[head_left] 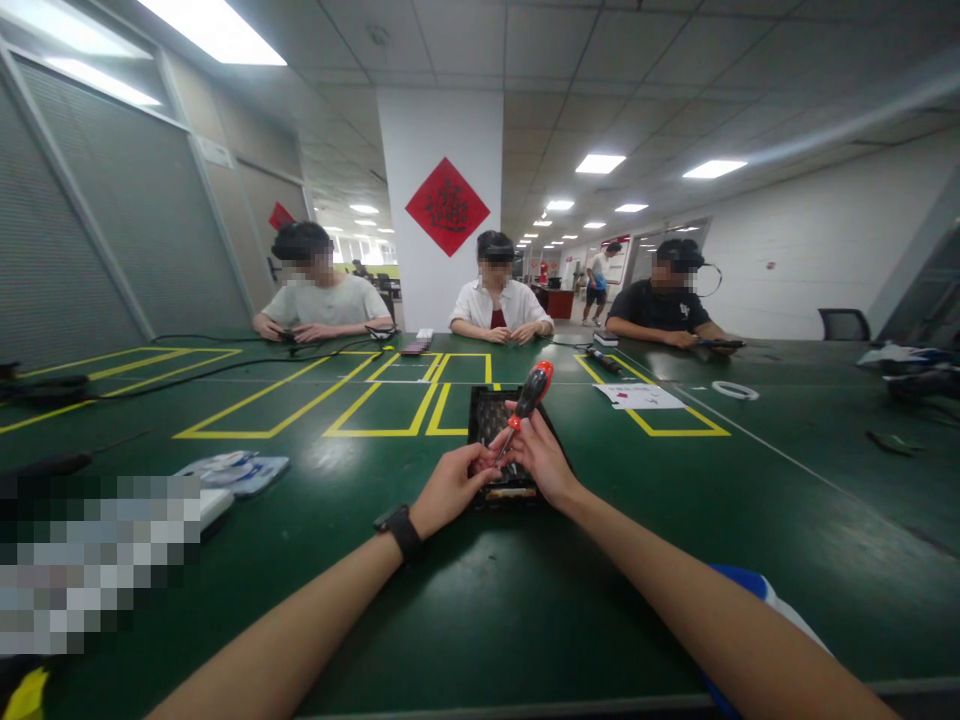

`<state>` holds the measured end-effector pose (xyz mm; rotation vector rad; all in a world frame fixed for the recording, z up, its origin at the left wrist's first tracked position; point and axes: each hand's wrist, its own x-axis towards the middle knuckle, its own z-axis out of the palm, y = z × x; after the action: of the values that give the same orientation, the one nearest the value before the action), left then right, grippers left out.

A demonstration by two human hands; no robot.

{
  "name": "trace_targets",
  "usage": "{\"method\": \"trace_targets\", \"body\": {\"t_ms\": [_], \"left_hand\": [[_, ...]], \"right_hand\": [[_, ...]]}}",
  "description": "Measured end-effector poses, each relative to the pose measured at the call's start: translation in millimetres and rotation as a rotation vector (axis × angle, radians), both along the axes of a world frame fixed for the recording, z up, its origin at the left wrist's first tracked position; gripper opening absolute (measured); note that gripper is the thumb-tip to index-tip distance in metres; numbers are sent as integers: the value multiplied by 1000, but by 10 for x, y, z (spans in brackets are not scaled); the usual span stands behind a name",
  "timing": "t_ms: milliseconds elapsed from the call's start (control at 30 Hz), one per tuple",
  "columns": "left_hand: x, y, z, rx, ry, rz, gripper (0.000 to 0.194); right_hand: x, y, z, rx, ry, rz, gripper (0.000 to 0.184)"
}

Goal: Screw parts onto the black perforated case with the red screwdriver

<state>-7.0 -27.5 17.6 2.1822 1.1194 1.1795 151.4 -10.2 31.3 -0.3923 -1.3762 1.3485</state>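
A screwdriver with a black and red handle leans up and to the right, its shaft running down between my hands. My right hand is closed around the lower part of this screwdriver. Close by on the left, my left hand has thumb and fingertips pinched together near the screwdriver's tip; whatever it grips is too small to make out. Beneath both hands lies a black tray-like case with dark contents, partly covered by my fingers. A dark watch is on my left wrist.
Yellow tape outlines mark the green table. To the left lie plastic packets and a blurred-out item; a white sheet and a tape roll are at right. A blue and white object sits under my right forearm. Three people sit opposite.
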Motion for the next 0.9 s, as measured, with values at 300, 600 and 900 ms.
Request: {"method": "trace_targets", "body": {"t_ms": [300, 600, 900], "left_hand": [[20, -20, -3, 9, -2, -11, 20], [6, -44, 27, 32, 28, -29, 22], [14, -26, 23, 17, 3, 6, 16]], "right_hand": [[-1, 10, -1, -9, 3, -5, 40], [-15, 2, 3, 2, 12, -1, 39], [-8, -13, 12, 6, 0, 0, 38]]}}
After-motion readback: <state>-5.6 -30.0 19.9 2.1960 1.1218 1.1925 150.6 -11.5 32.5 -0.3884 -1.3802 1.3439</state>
